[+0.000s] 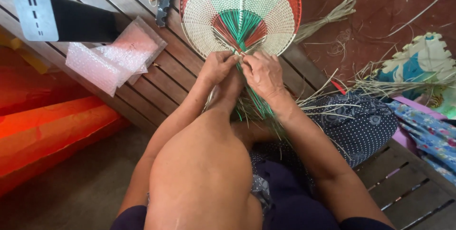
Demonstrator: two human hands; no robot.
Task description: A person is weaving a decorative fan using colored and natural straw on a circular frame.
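**Woven fan: strands gathered at the neck**

Far left: an orange cushion [42,130] lies beside a slatted wooden bench [156,85]. On the bench sit a dark box with a grey end plate [61,17] and a clear bubble-wrap pouch [114,54], which looks flat; contents cannot be told. A folding knife [166,0] lies further back.

Centre: the round woven fan [240,11], cream with red and green bands, lies flat on the bench, far of the raised knee. Left hand [216,66] is closed around the loose green and straw strands [254,104] just under the fan's base. Right hand [263,71] is also closed, fingertips pinching strands at the same point; the two hands touch.

Judged step: binding or plaiting the strand ends at the neck. The next move likely calls for keeping tension while one strand is picked out.

Right: loose straw bundles [327,18] on the red floor, and patterned cloth [427,130] at the near right.
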